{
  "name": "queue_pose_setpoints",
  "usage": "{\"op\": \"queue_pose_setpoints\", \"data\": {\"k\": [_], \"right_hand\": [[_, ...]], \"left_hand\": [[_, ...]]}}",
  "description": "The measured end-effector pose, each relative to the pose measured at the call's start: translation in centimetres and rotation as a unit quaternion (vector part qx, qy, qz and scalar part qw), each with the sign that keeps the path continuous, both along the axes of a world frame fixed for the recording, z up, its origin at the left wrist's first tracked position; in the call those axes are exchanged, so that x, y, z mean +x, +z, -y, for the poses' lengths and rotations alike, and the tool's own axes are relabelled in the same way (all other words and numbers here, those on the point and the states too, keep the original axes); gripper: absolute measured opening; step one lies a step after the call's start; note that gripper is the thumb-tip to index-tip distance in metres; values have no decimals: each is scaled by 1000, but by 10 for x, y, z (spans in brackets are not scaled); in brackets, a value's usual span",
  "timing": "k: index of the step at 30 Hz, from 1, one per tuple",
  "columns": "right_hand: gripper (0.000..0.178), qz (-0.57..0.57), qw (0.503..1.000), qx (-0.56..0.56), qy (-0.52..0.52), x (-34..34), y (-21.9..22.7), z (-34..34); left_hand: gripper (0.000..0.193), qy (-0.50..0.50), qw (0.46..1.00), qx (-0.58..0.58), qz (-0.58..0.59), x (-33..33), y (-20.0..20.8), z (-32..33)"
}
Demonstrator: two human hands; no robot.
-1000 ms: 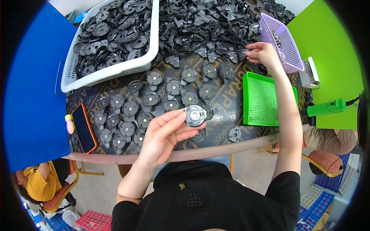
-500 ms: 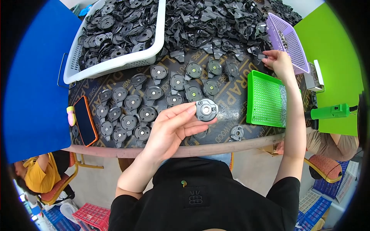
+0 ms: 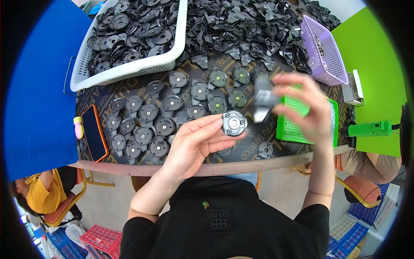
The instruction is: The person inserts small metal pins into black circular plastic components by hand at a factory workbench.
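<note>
Between the thumb and fingers of my left hand (image 3: 194,140) is a round dark plastic disc (image 3: 235,123) with a bright metal centre, held above the near part of the table. My right hand (image 3: 304,103), smeared by motion, grips a black angular plastic piece (image 3: 264,97) to the right of the disc. The piece is blurred too, so its exact shape cannot be made out. Several assembled round parts with a tab (image 3: 164,127) lie in loose rows to the left of and beyond my left hand. One loose disc (image 3: 265,150) rests near the table's front edge.
A white basket (image 3: 125,71) full of black discs stands far left. Black angular pieces (image 3: 246,26) are heaped at the back. On the right are a purple basket (image 3: 332,71), a green tray (image 3: 282,134) and a green electric screwdriver (image 3: 371,127). An orange-edged phone (image 3: 95,134) lies left.
My right hand has come back from the heap beside the purple basket toward the middle, bringing a black angular piece. My left hand, still holding the disc, has barely shifted.
</note>
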State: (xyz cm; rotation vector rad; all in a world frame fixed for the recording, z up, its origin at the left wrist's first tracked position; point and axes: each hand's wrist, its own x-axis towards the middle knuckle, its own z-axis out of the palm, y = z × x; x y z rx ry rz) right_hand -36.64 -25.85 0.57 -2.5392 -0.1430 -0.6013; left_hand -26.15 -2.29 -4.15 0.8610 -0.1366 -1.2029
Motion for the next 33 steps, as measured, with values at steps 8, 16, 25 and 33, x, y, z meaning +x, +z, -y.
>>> {"op": "queue_pose_setpoints", "data": {"k": [8, 16, 25, 33], "right_hand": [[32, -21, 993, 115, 27, -9, -28, -41], [30, -51, 986, 153, 53, -12, -31, -40], [30, -82, 983, 156, 57, -15, -25, -42], [30, 3, 953, 93, -287, 9, 3, 123]], "left_hand": [[39, -16, 1000, -8, -1, -4, -4, 5], [36, -30, 999, -14, 3, -7, -5, 4], [30, -33, 999, -10, -19, -5, -4, 5], [23, -10, 771, 29, 636, 9, 10, 21]]}}
